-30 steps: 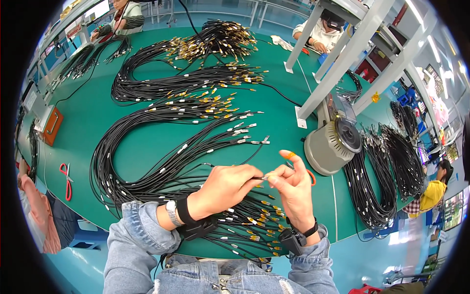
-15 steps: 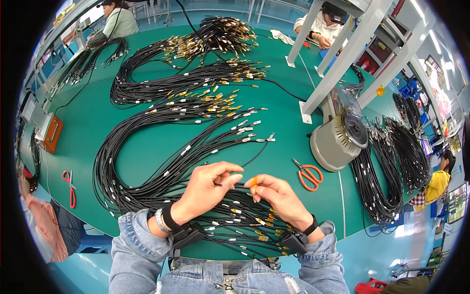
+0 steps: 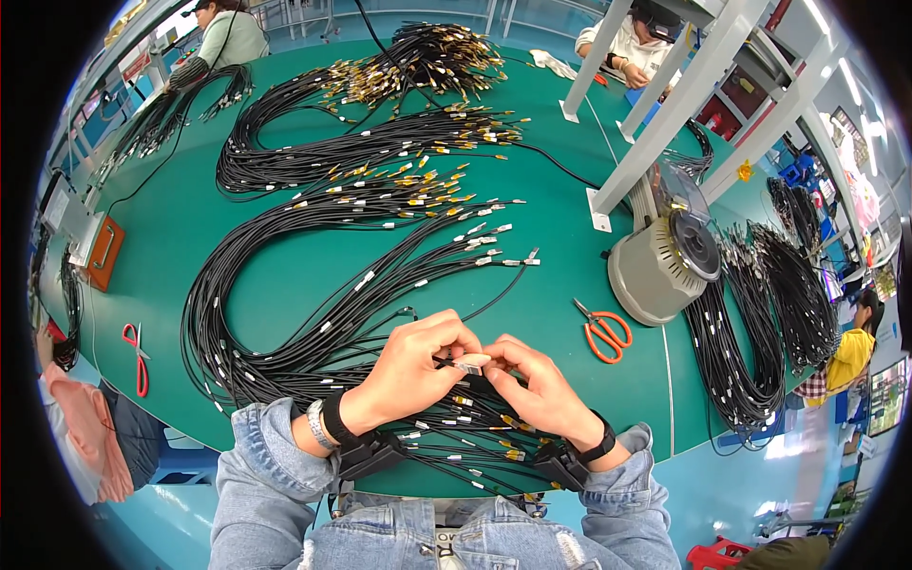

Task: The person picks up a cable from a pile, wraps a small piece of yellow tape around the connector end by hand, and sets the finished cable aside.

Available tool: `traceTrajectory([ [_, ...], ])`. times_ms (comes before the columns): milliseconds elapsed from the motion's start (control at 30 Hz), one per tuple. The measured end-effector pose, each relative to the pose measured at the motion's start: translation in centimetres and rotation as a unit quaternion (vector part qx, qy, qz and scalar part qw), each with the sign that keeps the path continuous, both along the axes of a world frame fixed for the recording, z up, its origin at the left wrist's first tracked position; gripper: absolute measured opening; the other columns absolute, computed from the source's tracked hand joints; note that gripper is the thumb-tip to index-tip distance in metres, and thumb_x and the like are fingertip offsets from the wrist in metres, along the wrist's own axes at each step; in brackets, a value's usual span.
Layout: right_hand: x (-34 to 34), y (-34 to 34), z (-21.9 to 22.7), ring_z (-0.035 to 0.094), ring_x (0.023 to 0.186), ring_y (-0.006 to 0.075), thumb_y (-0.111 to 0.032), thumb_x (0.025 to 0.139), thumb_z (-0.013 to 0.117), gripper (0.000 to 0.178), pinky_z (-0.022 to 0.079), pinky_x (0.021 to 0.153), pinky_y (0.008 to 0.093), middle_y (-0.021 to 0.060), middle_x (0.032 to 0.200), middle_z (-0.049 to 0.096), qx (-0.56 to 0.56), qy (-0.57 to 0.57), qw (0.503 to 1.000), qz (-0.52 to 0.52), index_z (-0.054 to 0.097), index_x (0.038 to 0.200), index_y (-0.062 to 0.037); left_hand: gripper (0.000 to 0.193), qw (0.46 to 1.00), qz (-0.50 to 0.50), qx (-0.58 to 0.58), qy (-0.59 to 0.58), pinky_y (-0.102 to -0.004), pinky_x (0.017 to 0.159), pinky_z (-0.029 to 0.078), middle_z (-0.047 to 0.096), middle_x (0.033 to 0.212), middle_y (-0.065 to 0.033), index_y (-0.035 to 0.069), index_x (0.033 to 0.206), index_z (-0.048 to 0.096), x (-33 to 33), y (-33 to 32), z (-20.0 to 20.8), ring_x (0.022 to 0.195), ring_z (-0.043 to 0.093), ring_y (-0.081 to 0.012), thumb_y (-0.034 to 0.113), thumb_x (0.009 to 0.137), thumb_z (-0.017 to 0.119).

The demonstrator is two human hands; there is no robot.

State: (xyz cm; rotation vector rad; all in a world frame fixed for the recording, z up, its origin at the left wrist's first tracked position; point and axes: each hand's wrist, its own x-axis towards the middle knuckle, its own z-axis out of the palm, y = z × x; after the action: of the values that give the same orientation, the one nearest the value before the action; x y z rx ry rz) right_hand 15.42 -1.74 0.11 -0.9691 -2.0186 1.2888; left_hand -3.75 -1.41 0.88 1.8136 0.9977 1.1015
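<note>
My left hand (image 3: 415, 366) pinches a thin black cable near its end, where a small white label (image 3: 468, 366) shows. My right hand (image 3: 534, 382) meets it from the other side, its fingertips closed on the tip of that same cable; what exactly lies between them is hidden. Under both hands spreads a bundle of black cables (image 3: 223, 294), curving in a big loop on the green table, with white labels and yellow-wrapped tips. Several of its ends (image 3: 442, 432) fan out between my forearms.
Orange-handled scissors (image 3: 606, 334) lie right of my hands, red-handled scissors (image 3: 141, 361) at the left. A grey round tape dispenser (image 3: 660, 271) stands beside white metal posts (image 3: 655, 114). More cable bundles (image 3: 361, 147) lie farther back and hang at the right edge. Other people sit around.
My hands have come together at the cable's end. The yellow piece that showed at my right fingertips is no longer visible there. The whole view has shifted slightly.
</note>
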Motion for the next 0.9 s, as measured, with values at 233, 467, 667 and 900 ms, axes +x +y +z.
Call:
traceTrajectory([
  [233,-0.1,0.2,-0.1,0.049,0.088,0.0112,-0.002,0.084,0.055,0.038,0.041,0.08,0.0237,0.0035,0.101,0.05,-0.123,0.124,0.984,-0.049,0.045,0.12,-0.0018,0.01,0.999,0.014,-0.038,-0.021,-0.0215,0.046,0.029,0.049,0.068,0.0002,0.002,0.076,0.06,-0.2,0.1,0.1,0.053,0.038,-0.0054,0.005,0.077,0.069],
  [467,-0.4,0.1,-0.5,0.048,0.097,0.0129,-0.002,0.081,0.06,0.034,0.041,0.086,0.0265,0.0048,0.107,0.048,-0.07,0.15,0.985,-0.055,0.049,0.113,-0.0014,0.01,0.998,0.034,-0.045,-0.025,-0.021,0.047,0.03,0.049,0.068,0.0006,0.002,0.077,0.06,0.1,0.1,0.2,0.053,0.037,-0.0049,0.007,0.077,0.069],
  [667,-0.2,0.2,-1.2,0.05,0.093,0.0137,-0.002,0.082,0.06,0.013,0.04,0.085,0.0281,0.0047,0.1,0.051,-0.048,0.151,0.984,-0.084,0.056,0.093,-0.0001,0.008,0.999,0.019,-0.034,0.002,-0.0206,0.048,0.033,0.049,0.068,0.0008,0.002,0.078,0.061,0.5,0.3,0.3,0.053,0.039,-0.0054,0.005,0.077,0.068],
  [900,0.2,0.3,0.4,0.049,0.084,0.0106,0.0,0.082,0.059,0.005,0.039,0.077,0.0242,0.0034,0.091,0.05,-0.109,0.254,0.944,-0.18,0.054,0.084,-0.0006,0.012,0.99,0.038,-0.001,-0.135,-0.0238,0.048,0.038,0.054,0.069,-0.0035,0.002,0.086,0.061,1.1,1.0,-0.7,0.055,0.048,-0.0099,0.005,0.077,0.068],
])
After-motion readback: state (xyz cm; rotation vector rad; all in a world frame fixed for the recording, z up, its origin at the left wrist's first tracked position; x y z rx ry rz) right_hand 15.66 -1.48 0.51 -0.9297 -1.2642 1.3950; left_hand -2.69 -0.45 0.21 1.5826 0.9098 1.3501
